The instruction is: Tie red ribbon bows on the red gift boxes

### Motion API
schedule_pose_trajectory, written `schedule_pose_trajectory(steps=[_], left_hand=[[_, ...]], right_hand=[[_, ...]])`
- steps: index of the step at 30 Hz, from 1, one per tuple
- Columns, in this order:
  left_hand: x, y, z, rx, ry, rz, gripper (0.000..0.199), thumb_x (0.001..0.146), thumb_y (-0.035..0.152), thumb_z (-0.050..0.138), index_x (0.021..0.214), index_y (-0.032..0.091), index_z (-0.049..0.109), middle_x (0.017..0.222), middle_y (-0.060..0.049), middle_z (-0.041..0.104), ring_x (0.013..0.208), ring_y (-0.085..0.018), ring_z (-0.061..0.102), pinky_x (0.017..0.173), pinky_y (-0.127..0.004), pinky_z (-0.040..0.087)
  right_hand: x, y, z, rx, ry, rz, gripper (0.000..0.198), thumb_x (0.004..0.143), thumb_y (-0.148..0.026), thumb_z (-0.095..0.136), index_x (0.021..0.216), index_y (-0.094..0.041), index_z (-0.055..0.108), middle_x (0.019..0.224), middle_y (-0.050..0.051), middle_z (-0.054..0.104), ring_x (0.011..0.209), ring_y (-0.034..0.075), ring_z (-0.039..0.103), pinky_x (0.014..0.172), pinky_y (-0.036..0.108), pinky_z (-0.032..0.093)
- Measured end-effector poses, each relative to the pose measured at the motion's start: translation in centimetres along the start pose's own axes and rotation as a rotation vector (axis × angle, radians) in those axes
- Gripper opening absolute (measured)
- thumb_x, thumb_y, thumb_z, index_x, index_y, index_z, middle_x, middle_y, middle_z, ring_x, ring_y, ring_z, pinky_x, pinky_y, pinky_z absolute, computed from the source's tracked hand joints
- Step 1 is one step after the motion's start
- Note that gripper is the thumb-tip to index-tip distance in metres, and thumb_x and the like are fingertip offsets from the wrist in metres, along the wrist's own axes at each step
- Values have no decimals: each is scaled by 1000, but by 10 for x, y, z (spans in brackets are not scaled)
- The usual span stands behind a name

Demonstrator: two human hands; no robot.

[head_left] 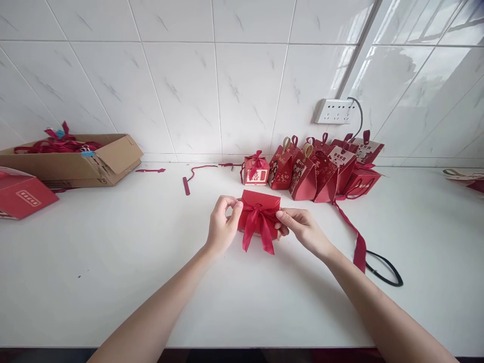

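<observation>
A small red gift box (262,197) is between my two hands, just above or on the white table. Across its front a red satin ribbon bow (258,218) is tied, both tails hanging down. My left hand (223,221) pinches the left side of the box, thumb in front, at the ribbon's edge. On the right side, my right hand (302,228) presses with its thumb in front and its fingers curled behind. Whether the fingers grip the card or only the ribbon is hard to see. A gold-coloured bit shows below the right fingers.
Behind stand a small ribboned box (256,171) and several red gift boxes (302,176). A long red ribbon (355,239) and a black loop (389,275) lie at right. A cardboard box (117,156) of ribbons and a red box (28,196) stand left. A power strip (335,111) is on the wall.
</observation>
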State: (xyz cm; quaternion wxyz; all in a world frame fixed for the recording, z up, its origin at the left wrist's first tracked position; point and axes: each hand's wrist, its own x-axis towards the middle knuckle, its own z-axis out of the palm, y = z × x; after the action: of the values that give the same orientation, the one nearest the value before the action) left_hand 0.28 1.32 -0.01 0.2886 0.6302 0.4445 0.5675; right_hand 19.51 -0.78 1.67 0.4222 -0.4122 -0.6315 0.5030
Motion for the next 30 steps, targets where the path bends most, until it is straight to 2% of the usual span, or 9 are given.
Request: schedule_pose_trajectory(steps=[3,6,13,17,19,21,23,27,30], left_hand=[[0,2,-2,2,-10,-2,22,86,28,47,66,20,42,74,1,47,67,-11,45,54,-23,36],[-1,3,-2,-5,-28,-10,24,85,28,46,64,20,42,75,0,47,68,-12,45,53,-23,35],[0,-1,0,-51,-59,-65,23,86,40,49,74,20,49,79,-1,54,76,-14,52,70,-26,42],[3,-1,-3,-140,-156,-214,32,83,50,51,72,20,50,61,4,44,51,-9,38,49,-23,33],[5,1,-5,-194,-217,-277,34,81,51,54,70,19,49,58,5,40,47,-8,33,46,-23,29],[7,2,-8,-208,-273,-297,35,80,51,56,68,19,49,59,5,42,49,-8,36,48,-23,30],[8,4,-9,-176,-307,-272,32,79,49,58,70,19,51,64,3,47,55,-9,42,53,-23,34],[8,7,-10,-69,-301,-99,24,78,43,61,78,19,59,80,-1,58,77,-15,53,70,-26,42],[7,9,-10,-48,-306,-115,25,80,44,58,74,19,57,75,-1,57,72,-15,53,65,-26,43]], right_hand=[[0,-1,-1,20,-7,-8,46,81,-57,54,59,-17,55,54,0,48,53,12,44,55,27,36],[1,0,-3,84,-25,8,40,80,-50,58,58,-18,51,56,0,50,53,12,47,56,28,37],[3,2,-8,163,-41,9,34,82,-40,54,56,-20,45,53,-1,48,50,13,46,54,29,38],[5,3,-8,250,48,47,35,78,-41,57,55,-21,42,49,-3,42,45,12,43,49,28,37],[4,4,-9,267,60,55,35,78,-41,59,54,-21,41,48,-3,41,44,12,43,47,28,37],[4,7,-11,260,52,48,36,76,-41,60,54,-21,41,48,-3,42,44,12,42,47,28,37],[5,11,-13,233,45,32,36,75,-42,61,53,-21,40,48,-3,43,44,12,42,46,28,37],[6,17,-15,169,35,-23,36,75,-43,60,54,-21,42,48,-3,45,44,12,44,47,28,37],[6,17,-14,137,59,-75,36,74,-44,61,52,-20,43,49,-3,44,45,12,45,48,27,36]])
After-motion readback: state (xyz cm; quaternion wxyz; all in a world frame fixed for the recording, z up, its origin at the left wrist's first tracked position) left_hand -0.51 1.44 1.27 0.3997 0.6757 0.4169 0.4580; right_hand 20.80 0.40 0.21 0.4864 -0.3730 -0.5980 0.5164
